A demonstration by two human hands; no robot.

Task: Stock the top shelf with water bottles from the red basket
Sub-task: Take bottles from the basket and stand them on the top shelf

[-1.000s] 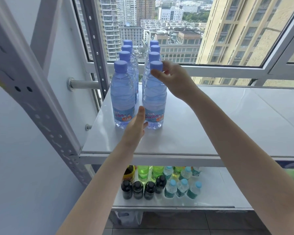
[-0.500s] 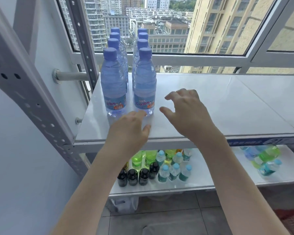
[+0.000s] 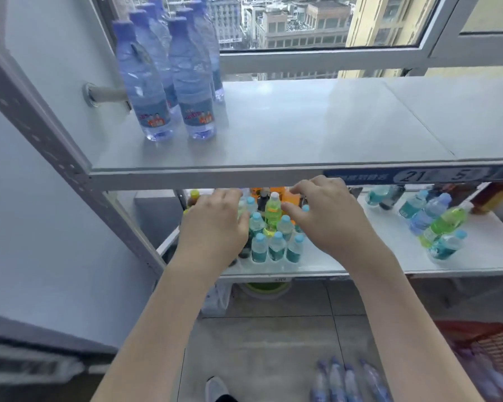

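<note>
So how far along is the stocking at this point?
Done: two rows of water bottles stand at the left end of the top shelf. In hand: nothing; left hand and right hand are empty. Left: more bottles on the floor and in the red basket.

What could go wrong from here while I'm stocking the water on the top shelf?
1. The water bottles stand in two tight rows on the top shelf; setting another in front could nudge one over.
2. The left hand and right hand are empty, close in front of the small bottles on the lower shelf, and might bump them.
3. The floor bottles stand near the shoe; a step could tip them.
</note>
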